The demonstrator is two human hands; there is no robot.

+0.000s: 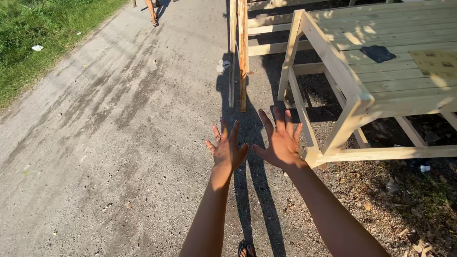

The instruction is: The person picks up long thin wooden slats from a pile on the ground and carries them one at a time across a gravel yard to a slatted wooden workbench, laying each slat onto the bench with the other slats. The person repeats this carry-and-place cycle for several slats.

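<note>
Both my arms reach forward over a concrete path. My left hand [227, 147] is held out with fingers spread and holds nothing. My right hand [281, 139] is beside it, fingers also spread and empty, close to the corner leg of a pale wooden table frame [350, 93]. Two long wooden planks [243, 57] stand or lean ahead of my hands, casting a long shadow toward me. My foot in a sandal [246, 249] shows at the bottom edge.
A dark cloth [377, 53] and a sheet of sandpaper [435, 63] lie on the slatted tabletop. Grass [33, 43] borders the path at left. Another person's leg [153, 13] shows at the far top. Wood chips and litter cover the ground under the table.
</note>
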